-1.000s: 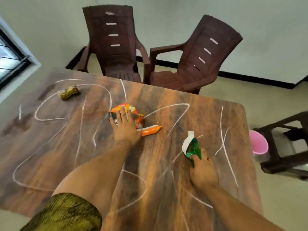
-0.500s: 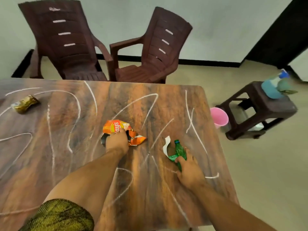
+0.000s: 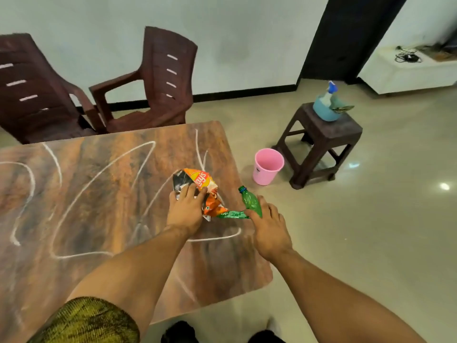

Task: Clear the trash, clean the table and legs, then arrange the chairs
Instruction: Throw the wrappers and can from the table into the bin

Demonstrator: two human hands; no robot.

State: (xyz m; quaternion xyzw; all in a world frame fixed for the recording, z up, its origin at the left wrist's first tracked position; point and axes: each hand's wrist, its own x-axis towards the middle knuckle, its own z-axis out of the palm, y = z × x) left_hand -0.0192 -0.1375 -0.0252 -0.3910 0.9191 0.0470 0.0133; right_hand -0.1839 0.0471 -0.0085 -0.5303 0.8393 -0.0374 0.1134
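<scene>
Left hand [image 3: 184,211]: fingers [image 3: 189,191] curled over the crumpled chip bag [image 3: 200,180], pinning it to the surface [image 3: 99,199]. The bag sits under and just ahead of the fingertips, near the surface's right edge.

Right hand [image 3: 269,226]: fingers [image 3: 270,210] wrapped on the lower body of the green bottle [image 3: 249,200], cap pointing away. The bottle is at or just past the edge; can't tell if it touches. Its loose label [image 3: 231,214] trails left from the right thumb and touches the bag.

My read: both trash items sit edge-side because the pink bin [image 3: 268,165] stands on the floor ahead of the right fingers, apart from them. The bottle looks set to go in first.

Chalk marks [image 3: 57,169] not yet cleaned. Spray bottle [image 3: 330,91] is parked on the stool [image 3: 321,139] beyond the bin. Chairs [image 3: 158,82] are beyond the far edge, not yet arranged.
</scene>
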